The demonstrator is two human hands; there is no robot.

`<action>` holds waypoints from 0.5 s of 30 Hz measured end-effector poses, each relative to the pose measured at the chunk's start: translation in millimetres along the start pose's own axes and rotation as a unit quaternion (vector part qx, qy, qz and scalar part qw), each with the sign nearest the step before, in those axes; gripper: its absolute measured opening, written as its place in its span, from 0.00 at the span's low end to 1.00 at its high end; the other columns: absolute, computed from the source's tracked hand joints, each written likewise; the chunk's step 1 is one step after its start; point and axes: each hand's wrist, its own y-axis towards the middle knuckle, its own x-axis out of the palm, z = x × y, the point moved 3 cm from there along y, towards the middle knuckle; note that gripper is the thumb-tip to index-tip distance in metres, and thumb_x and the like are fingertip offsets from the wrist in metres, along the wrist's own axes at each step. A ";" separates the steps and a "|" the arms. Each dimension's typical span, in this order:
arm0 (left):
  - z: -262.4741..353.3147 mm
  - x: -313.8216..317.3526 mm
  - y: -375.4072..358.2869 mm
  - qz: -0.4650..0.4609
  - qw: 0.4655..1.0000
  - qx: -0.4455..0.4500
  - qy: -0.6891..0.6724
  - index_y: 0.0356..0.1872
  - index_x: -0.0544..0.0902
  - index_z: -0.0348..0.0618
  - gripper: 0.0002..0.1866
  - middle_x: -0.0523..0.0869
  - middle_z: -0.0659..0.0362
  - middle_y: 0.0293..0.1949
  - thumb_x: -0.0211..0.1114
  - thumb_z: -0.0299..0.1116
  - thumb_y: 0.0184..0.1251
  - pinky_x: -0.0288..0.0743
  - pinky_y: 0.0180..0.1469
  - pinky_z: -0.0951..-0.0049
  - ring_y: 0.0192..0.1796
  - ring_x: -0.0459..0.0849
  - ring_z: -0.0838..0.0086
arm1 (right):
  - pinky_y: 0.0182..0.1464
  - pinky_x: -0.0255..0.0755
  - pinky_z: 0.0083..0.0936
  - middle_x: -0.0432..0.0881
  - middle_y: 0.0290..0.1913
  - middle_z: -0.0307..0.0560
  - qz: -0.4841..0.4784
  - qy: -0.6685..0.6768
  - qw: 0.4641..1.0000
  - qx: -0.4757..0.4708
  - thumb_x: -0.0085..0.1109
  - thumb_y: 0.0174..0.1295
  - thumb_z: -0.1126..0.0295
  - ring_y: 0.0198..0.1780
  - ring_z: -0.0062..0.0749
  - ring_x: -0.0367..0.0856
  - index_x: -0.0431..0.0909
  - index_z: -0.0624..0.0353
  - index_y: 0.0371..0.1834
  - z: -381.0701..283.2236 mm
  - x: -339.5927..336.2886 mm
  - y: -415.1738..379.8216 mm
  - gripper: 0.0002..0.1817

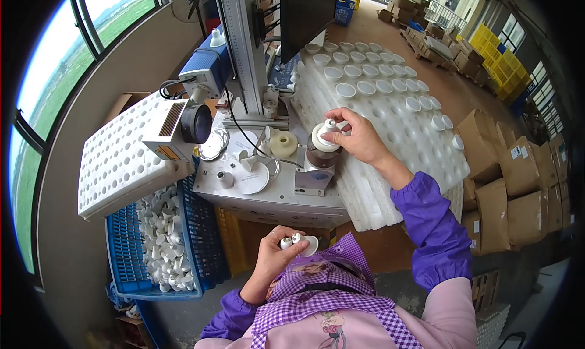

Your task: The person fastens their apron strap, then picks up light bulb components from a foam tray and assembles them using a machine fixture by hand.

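Fingers of the right hand are pinching the knob of a small white lid-like piece, which is sitting on a brown fixture at the front of the grey machine base. I am noting the left hand close to the chest, curled and pressing two or three more white knobbed pieces against its palm; I cannot tell the exact count there. Judging by the gloss and thin rim, the piece is probably ceramic or hard plastic: light, stiff, smooth enough to slip, and likely to chip if knocked against the fixture. The knob on top is looking like the safest hold, with the rim left free. A laser-type head is hanging on a vertical column left of the fixture. To the right, a white foam tray is carrying roughly twenty-five small white cups in rows, most sockets toward me standing vacant. A second white perforated tray is lying at the left over a blue crate heaped with too many white pieces to count. Cardboard boxes, at least eight, are stacked at the far right.
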 end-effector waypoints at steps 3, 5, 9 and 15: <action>-0.7 3.3 3.7 -0.012 1.000 -0.006 0.004 0.34 0.84 0.37 0.11 0.81 0.62 0.35 0.74 0.33 0.55 0.73 0.41 0.78 0.38 0.79 0.80 | 0.45 0.72 0.25 0.81 0.41 0.44 0.028 -0.053 0.998 0.032 0.70 0.52 0.67 0.40 0.28 0.77 0.77 0.62 0.44 1.4 3.9 -2.4 0.18; 0.4 5.3 4.6 -0.015 1.000 -0.008 0.005 0.34 0.84 0.37 0.11 0.81 0.62 0.36 0.74 0.33 0.55 0.74 0.41 0.78 0.38 0.79 0.80 | 0.44 0.71 0.23 0.81 0.40 0.40 0.030 -0.061 0.996 0.057 0.70 0.53 0.68 0.38 0.24 0.76 0.78 0.60 0.44 10.8 6.9 -2.6 0.17; -0.1 9.0 5.4 -0.024 0.999 -0.029 -0.013 0.34 0.84 0.37 0.11 0.82 0.62 0.36 0.74 0.33 0.55 0.75 0.41 0.78 0.38 0.80 0.79 | 0.44 0.72 0.23 0.81 0.39 0.41 0.013 0.031 0.999 0.023 0.69 0.53 0.70 0.38 0.24 0.77 0.78 0.61 0.44 27.0 6.9 1.6 0.16; -4.3 13.2 4.0 -0.045 0.998 -0.040 0.011 0.38 0.82 0.38 0.12 0.85 0.61 0.37 0.72 0.32 0.57 0.74 0.44 0.78 0.39 0.80 0.81 | 0.44 0.73 0.23 0.81 0.39 0.43 0.022 0.014 0.999 0.031 0.67 0.55 0.70 0.38 0.25 0.78 0.78 0.62 0.45 15.7 10.8 -1.8 0.15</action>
